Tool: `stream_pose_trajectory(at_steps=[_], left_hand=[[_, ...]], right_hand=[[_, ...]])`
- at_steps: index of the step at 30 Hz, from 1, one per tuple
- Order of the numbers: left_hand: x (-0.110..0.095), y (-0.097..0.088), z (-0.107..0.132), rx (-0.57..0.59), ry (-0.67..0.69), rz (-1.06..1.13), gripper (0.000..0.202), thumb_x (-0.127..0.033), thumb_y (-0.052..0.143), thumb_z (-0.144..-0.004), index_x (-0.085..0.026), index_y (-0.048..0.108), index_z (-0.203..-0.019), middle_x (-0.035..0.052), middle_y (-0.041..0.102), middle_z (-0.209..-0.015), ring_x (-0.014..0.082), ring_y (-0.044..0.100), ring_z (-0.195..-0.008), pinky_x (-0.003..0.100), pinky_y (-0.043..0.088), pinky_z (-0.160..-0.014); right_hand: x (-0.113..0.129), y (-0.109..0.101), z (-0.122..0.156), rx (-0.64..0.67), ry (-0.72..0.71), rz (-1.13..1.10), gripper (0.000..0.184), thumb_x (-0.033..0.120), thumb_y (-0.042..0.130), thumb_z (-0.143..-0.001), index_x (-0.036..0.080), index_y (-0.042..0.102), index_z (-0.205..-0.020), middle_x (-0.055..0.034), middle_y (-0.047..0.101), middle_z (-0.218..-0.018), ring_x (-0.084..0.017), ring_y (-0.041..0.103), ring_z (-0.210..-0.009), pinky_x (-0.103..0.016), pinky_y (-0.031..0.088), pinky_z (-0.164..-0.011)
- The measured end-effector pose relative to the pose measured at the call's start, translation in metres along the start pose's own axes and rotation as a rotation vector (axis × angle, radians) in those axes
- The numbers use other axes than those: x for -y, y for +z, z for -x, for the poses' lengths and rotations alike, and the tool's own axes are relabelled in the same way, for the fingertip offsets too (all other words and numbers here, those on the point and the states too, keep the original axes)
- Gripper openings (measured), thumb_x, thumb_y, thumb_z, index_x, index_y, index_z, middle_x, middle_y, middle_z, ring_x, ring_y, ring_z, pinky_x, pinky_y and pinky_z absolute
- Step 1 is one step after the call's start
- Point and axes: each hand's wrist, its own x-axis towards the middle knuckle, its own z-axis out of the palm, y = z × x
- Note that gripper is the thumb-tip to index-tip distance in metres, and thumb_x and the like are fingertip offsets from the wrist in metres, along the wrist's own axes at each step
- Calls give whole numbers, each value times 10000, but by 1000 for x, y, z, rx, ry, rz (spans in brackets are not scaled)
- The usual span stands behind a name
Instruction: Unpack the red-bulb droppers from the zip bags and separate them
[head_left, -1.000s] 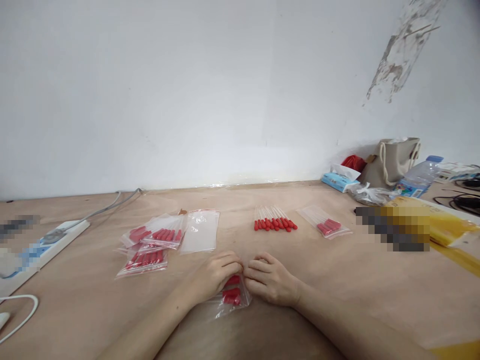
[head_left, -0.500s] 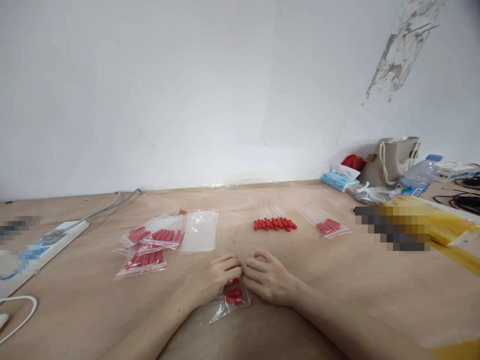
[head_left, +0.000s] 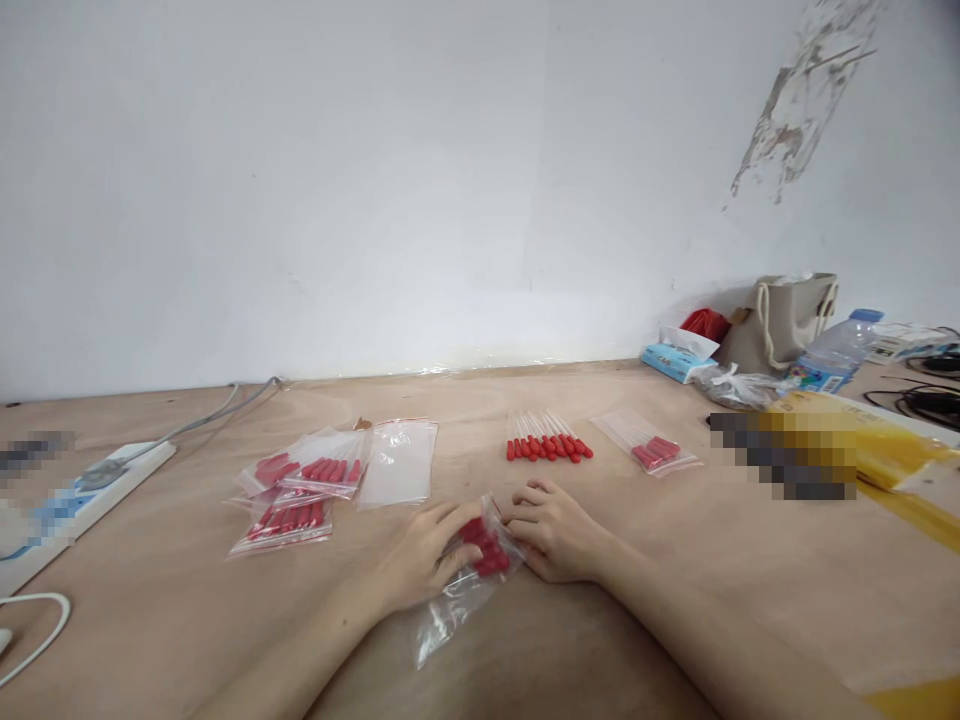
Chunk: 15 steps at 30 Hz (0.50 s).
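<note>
Low in the middle of the head view is a clear zip bag (head_left: 459,600) with several red-tipped sticks (head_left: 491,552) inside. My left hand (head_left: 435,555) grips the bag from its left side, thumb across the front. At its upper right edge, my right hand (head_left: 551,530) pinches the bag with curled fingers; the fingertips are partly hidden. Beyond my hands lies a row of loose red-tipped sticks (head_left: 551,445), their thin pale stems pointing away. A stack of flat zip bags (head_left: 397,465) sits left of that row.
Filled zip bags (head_left: 300,490) are piled on the left, and another filled bag (head_left: 649,445) lies on the right. A power strip (head_left: 127,490) is at the far left. Back right stand a tissue pack (head_left: 679,360), a cloth bag (head_left: 780,325), a plastic bottle (head_left: 840,350) and a yellow package (head_left: 862,440).
The bag has tilted and risen slightly between my hands, so more of its red tips show. My right hand has shifted a little up and right; the left thumb now lies over the bag.
</note>
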Motion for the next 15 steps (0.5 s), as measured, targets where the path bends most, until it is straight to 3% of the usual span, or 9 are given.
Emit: stream_pose_trajectory(at_steps=[2,4,9,15], left_hand=[[-6,2,2,45,-90,36,520,-361,570,-772,-206,382,-1231,79,577,-1080,210,566,-938,347,492,-789],[-9,6,4,47,-97,47,632,-351,613,-723,-204,335,-1271,96,548,-1132,234,546,-985,376,477,-818],[-3,19,5,19,-21,106,562,-200,537,-768,-232,319,-1285,76,496,-1223,205,484,-1095,365,421,-914],[7,21,3,4,-15,207,516,-230,517,-811,-235,309,-1283,73,468,-1244,184,470,-1114,339,403,-937]], right_hand=[[-2,-1,3,-7,86,-114,194,75,492,-695,197,606,-794,-3,637,-791,-135,491,-789,-300,347,-738],[-3,-2,4,-28,187,-243,274,50,470,-713,214,624,-870,1,636,-814,-123,506,-776,-277,369,-727],[2,-3,-4,-62,329,-428,214,90,521,-729,209,644,-859,-9,626,-817,-125,530,-784,-267,401,-742],[7,-3,-12,-38,484,-522,100,143,543,-742,179,626,-785,6,625,-753,-110,529,-704,-224,403,-665]])
